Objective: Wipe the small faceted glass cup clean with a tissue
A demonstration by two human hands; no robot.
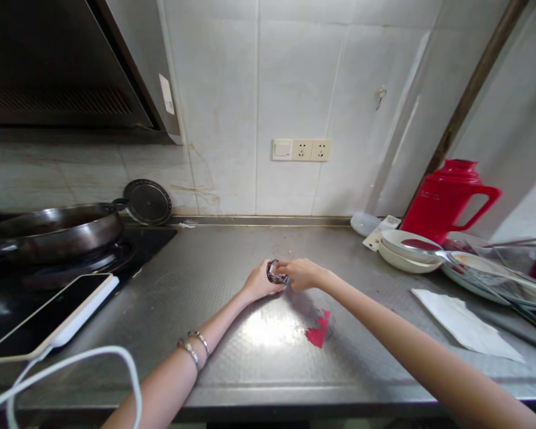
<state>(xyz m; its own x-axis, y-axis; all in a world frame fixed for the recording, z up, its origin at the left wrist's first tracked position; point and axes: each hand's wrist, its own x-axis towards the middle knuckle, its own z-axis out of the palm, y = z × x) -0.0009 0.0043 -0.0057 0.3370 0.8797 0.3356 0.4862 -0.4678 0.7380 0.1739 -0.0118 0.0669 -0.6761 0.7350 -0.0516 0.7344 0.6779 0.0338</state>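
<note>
Over the middle of the steel countertop (214, 322), my left hand (258, 282) is wrapped round a small dark, shiny container (273, 275) with a round opening. Its exact kind is too small to make out. My right hand (304, 274) comes in from the right, with bent fingers at the container's opening. What those fingertips pinch, if anything, is hidden. A torn red scrap (318, 330) lies flat on the counter, below and to the right of my hands.
At left, a wide pan (58, 235) sits on the black cooktop, near a phone (49, 316) with a white cable (93, 351). Stacked bowls (404, 262), a plate (446, 277), a red thermos jug (446, 202) and a white napkin (467, 322) occupy the right side.
</note>
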